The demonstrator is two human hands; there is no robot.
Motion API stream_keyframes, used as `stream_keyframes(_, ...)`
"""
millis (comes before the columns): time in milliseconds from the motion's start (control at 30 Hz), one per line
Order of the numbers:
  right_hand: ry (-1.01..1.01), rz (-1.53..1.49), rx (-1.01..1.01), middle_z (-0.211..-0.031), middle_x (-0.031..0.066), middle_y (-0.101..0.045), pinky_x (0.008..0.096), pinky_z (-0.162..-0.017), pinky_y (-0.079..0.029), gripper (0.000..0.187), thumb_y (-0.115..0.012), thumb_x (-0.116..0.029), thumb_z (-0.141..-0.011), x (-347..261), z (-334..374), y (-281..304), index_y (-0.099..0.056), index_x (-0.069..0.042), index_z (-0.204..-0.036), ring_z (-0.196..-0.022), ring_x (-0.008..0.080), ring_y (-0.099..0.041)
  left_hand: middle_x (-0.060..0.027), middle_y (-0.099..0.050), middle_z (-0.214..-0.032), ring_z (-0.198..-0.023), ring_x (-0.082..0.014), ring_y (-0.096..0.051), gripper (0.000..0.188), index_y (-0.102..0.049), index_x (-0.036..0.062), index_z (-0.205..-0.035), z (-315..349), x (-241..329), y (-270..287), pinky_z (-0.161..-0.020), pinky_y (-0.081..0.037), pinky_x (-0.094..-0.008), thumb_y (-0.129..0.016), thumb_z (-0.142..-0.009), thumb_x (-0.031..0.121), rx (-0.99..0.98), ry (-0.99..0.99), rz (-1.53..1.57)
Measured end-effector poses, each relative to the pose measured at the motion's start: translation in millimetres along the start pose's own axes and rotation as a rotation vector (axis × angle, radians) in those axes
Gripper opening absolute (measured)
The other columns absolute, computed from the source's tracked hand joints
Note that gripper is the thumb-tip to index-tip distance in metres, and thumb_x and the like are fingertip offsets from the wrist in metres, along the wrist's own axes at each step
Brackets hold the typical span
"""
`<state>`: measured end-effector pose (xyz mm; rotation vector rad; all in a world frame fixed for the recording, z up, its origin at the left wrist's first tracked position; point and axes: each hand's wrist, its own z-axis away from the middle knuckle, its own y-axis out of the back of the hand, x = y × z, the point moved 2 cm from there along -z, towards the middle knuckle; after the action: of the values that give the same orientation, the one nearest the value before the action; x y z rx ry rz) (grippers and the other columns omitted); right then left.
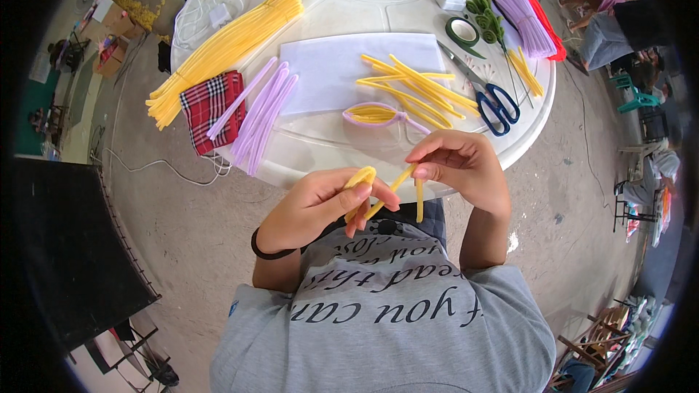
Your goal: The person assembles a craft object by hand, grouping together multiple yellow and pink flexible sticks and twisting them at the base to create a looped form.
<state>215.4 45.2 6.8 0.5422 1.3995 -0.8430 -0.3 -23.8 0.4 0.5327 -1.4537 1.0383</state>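
Between my two hands runs a bent yellow pipe cleaner (384, 202), held just off the table's near edge. My left hand (320, 204) is closed, pinching a folded loop of it between thumb and fingers. My right hand (462, 171) pinches another part between thumb and forefinger, and a short end hangs below. Just beyond my hands lies a purple pipe cleaner loop (354, 125) around yellow strands, its tail reaching toward my right hand. Several loose yellow pipe cleaners (408, 84) rest on a white sheet (313, 65) behind it.
On the round white table (291, 149) lie a yellow bundle (226, 51), purple pipe cleaners (266, 116) and a checked red cloth (211, 109) at left. Blue-handled scissors (497, 109), green tape (462, 30), green coils (484, 18) and a purple bundle (510, 4) sit at right.
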Motion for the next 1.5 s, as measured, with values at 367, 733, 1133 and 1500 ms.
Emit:
stream_keyframes(367, 0.184, 0.082, -0.071, -0.086, 0.0047, -0.065, 0.0240, -0.074, -0.051, 0.007, -0.068, 0.006, -0.082, -29, 3, -5, -0.065, 0.003, -0.086, -0.080, 0.0102, -0.062, -0.0045, -0.066, -0.091, -0.067, -0.0077, -0.061, 0.034, -0.064, -0.0006, -0.108, -10, -14, -6, -0.058, -0.048, -0.0206, -0.043, -0.103, 0.026, 0.148, 0.016, -0.080)
stream_keyframes(733, 0.192, 0.159, -0.030, -0.082, 0.0061, -0.067, 0.0248, -0.075, -0.052, 0.007, -0.067, 0.008, -0.081, -19, -11, -20, -0.069, 0.003, -0.086, -0.078, 0.0100, -0.063, -0.0018, -0.065, -0.080, -0.057, -0.0049, -0.055, 0.034, -0.066, 0.0000, -0.107, -11, -5, -20, -0.053, -0.045, -0.0191, -0.042, -0.104, 0.024, 0.077, 0.053, -0.076)
stream_keyframes(1133, 0.125, 0.326, -0.079, -0.081, 0.0055, -0.068, 0.0247, -0.072, -0.052, 0.004, -0.069, 0.003, -0.082, -17, -9, -17, -0.068, 0.002, -0.086, -0.076, 0.0106, -0.064, -0.0066, -0.067, -0.079, -0.055, -0.0065, -0.056, 0.032, -0.066, -0.0036, -0.106, -11, -7, -22, -0.051, -0.045, -0.0198, -0.045, -0.103, 0.021, 0.091, 0.007, -0.125)
stream_keyframes(1500, 0.263, 0.575, -0.133, -0.077, 0.0070, -0.067, 0.0274, -0.064, -0.049, 0.013, -0.069, 0.005, -0.075, -19, -11, -16, -0.068, 0.000, -0.086, -0.072, 0.0175, -0.064, -0.0050, -0.066, -0.080, -0.058, -0.0077, -0.058, 0.031, -0.065, -0.0019, -0.108, -10, -6, -22, -0.052, -0.047, -0.0205, -0.044, -0.103, 0.020, 0.069, 0.070, -0.124)
